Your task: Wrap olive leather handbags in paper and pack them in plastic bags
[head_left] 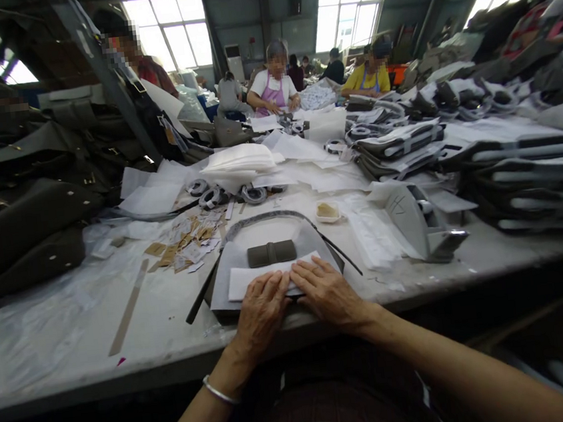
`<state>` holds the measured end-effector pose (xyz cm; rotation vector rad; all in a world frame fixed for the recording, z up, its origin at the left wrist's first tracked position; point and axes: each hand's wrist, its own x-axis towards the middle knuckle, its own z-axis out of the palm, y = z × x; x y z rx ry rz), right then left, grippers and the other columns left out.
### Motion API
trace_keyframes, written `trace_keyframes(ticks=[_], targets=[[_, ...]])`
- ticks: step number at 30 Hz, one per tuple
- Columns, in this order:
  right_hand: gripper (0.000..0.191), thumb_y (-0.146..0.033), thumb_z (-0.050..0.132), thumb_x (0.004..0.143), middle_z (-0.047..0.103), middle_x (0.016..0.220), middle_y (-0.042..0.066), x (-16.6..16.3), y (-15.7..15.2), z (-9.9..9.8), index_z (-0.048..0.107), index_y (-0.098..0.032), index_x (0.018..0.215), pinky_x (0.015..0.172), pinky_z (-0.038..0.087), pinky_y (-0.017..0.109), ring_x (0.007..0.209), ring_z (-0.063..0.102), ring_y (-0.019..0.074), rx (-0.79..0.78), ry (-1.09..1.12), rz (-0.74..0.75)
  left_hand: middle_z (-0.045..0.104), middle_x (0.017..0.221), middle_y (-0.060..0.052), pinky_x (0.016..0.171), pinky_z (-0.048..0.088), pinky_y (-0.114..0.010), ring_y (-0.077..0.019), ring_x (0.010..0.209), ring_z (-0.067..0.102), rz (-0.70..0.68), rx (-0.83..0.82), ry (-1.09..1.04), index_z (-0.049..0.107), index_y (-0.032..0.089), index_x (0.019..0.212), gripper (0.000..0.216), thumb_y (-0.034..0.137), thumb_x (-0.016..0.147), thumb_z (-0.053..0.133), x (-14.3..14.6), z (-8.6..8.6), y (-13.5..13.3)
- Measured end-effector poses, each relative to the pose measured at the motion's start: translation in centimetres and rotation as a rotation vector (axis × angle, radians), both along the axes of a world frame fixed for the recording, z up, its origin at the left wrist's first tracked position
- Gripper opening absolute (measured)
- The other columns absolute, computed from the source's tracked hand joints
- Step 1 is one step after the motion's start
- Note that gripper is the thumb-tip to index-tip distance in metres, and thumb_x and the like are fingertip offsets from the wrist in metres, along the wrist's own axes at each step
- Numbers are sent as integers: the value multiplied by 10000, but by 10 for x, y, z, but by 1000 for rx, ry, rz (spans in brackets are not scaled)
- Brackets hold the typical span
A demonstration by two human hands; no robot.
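A handbag [217,271] lies on the table in front of me, partly covered by a thin white sheet [235,246]. Its wrapped handle [267,216] arches at the far side, and dark straps [202,292] stick out on both sides. On the sheet sits a small grey-brown piece with a band [272,253]. Nearer to me is a folded white pad [241,283]. My left hand [265,300] lies on the pad's near edge, fingers stretched out. Beside it, my right hand [322,287] rests flat on the pad's right part.
Paper tags [189,244] and a flat strip [129,307] lie at left, near stacked dark bags [25,218]. A small dish [328,211], clear plastic bags [371,228] and a tape dispenser [421,223] are at right. White paper sheets [240,158] are piled behind; co-workers [273,84] sit beyond.
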<state>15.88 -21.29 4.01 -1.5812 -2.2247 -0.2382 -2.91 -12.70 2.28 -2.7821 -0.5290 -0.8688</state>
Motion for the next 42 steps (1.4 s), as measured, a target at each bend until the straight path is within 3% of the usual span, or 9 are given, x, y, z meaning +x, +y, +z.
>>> trace_keyframes(ticks=[5, 10, 13, 18, 25, 28, 31, 35, 42], targets=[[356, -261, 574, 932, 629, 1325, 145, 30, 2, 24, 633, -151, 1266, 1108, 410, 466, 1268, 556, 260, -141, 258, 1, 607, 1272, -130, 966, 497, -420, -264, 1141, 548, -9, -88, -53, 513, 146, 1345, 394, 271, 972, 490, -3, -2, 2], [411, -324, 586, 915, 629, 1317, 138, 67, 24, 47, 613, -158, 1290, 981, 491, 400, 1182, 603, 257, -85, 509, -375, 557, 1381, -131, 992, 492, -426, -266, 1207, 517, -34, -106, -93, 457, 156, 1404, 450, 278, 973, 497, -4, -2, 1], [423, -342, 686, 837, 737, 1017, 83, 78, 44, 55, 655, -157, 1216, 790, 507, 315, 890, 678, 212, -221, 509, -550, 553, 1402, -118, 1003, 490, -424, -259, 1234, 509, -43, -111, -101, 426, 172, 1436, 487, 273, 967, 510, -5, -2, 1], [134, -320, 695, 803, 693, 715, 10, 73, 68, 48, 706, -199, 746, 623, 411, 260, 711, 635, 169, -330, 448, -584, 575, 1383, -112, 1010, 491, -427, -251, 1229, 523, -42, -131, -103, 430, 180, 1440, 487, 281, 970, 508, -5, -1, 1], [129, -311, 624, 875, 704, 804, 36, 69, 67, 33, 689, -200, 866, 697, 447, 300, 767, 637, 197, -265, 393, -625, 619, 1332, -92, 994, 509, -421, -244, 1200, 546, -39, -124, -92, 517, 184, 1366, 407, 258, 967, 518, -5, -1, 0], [258, -259, 661, 852, 704, 1061, 107, 65, 55, 43, 663, -184, 1099, 837, 474, 397, 976, 632, 275, -51, 278, -555, 642, 1302, -75, 991, 511, -421, -239, 1188, 552, -29, -94, -95, 556, 196, 1327, 372, 226, 957, 531, -4, -3, 0], [240, -220, 601, 909, 688, 1165, 108, 51, 37, 55, 659, -196, 1142, 948, 463, 429, 1093, 610, 274, 179, 192, -271, 662, 1269, -69, 980, 515, -421, -238, 1174, 558, -24, -70, -108, 585, 192, 1287, 342, 205, 948, 544, -3, -4, -1], [227, -232, 550, 955, 721, 1138, 76, 33, 11, 49, 668, -193, 1145, 998, 487, 370, 1109, 641, 212, 49, 147, 124, 675, 1243, -78, 971, 518, -431, -244, 1154, 570, -18, -44, -131, 598, 170, 1259, 316, 186, 951, 528, -1, -5, -3], [480, -136, 569, 899, 586, 1386, 125, 32, -9, 0, 523, -148, 1376, 1127, 404, 483, 1303, 522, 263, 13, -24, 114, 633, 1317, -91, 1077, 433, -465, -258, 1258, 538, -13, 55, -38, 545, 148, 1332, 381, 152, 959, 473, -2, -3, -9]])
